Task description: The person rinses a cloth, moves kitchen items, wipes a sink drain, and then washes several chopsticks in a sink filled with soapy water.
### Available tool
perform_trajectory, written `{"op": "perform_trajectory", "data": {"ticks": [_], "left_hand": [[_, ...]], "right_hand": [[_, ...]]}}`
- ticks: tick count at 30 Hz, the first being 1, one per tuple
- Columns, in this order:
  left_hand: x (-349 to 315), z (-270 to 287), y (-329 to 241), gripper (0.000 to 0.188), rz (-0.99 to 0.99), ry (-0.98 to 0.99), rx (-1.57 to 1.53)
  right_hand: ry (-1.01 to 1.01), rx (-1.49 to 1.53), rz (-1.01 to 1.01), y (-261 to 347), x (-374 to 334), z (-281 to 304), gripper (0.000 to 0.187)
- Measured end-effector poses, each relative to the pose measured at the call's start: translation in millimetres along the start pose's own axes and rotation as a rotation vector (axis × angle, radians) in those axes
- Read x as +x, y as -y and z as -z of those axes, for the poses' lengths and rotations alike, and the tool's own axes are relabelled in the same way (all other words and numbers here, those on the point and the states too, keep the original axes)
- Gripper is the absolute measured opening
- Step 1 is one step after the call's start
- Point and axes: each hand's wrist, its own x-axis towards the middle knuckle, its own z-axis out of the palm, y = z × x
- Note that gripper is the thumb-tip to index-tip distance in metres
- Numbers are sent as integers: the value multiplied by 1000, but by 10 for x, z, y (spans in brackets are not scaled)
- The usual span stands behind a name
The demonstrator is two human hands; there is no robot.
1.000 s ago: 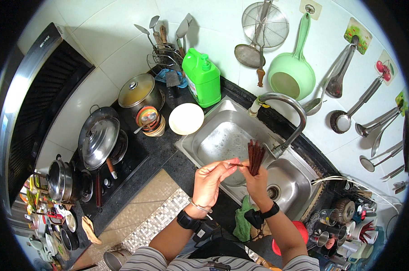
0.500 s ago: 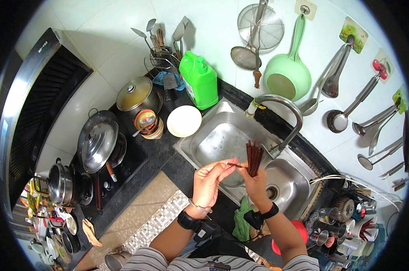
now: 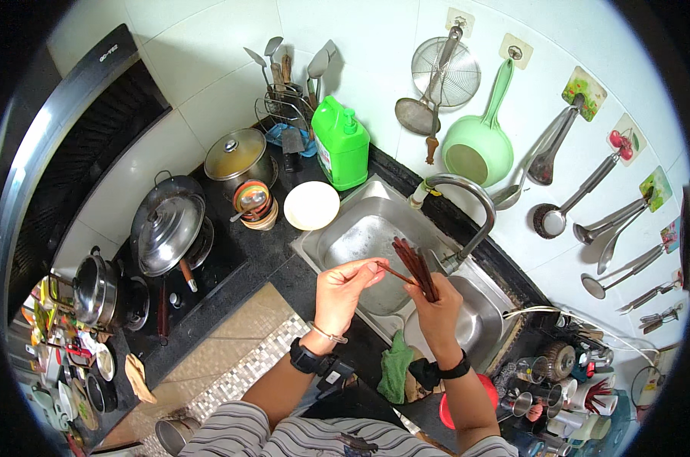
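Above the sink's near side, my right hand (image 3: 439, 321) is closed around a bundle of dark reddish-brown chopsticks (image 3: 414, 263). Their ends point up and tilt left. My left hand (image 3: 339, 295) pinches the tip of a single chopstick (image 3: 394, 272) between thumb and fingertips. That stick slants across to the right hand, where its other end meets the bundle. Beneath both hands lies the double-bowl steel sink (image 3: 308, 242), wet in its larger left bowl. My right fingers hide the lower part of the bundle.
A white plate (image 3: 312, 206), a stack of small bowls (image 3: 257, 204) and a green jug (image 3: 342, 148) stand left of the sink. The faucet (image 3: 482, 199) arches over it from behind. A green cloth (image 3: 395, 369) hangs at the front edge. Lidded pans (image 3: 162, 242) sit on the stove.
My left hand has drawn left, so more of the single chopstick shows between the hands. The bundle has tipped from nearly upright toward the left. The whole view has shifted slightly.
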Motion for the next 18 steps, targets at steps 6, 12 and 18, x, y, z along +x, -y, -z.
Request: {"op": "perform_trajectory", "data": {"ticks": [6,12,18], "left_hand": [[-63,71,-48,18,1,23,-44],[-105,91,-153,18,14,52,-57],[-150,156,-164,18,16,30,-107]], "right_hand": [[2,-131,66,208,-62,33,19],[53,-72,-15,138,-141,-28,18],[129,38,-137,271,-165,-80,17]]}}
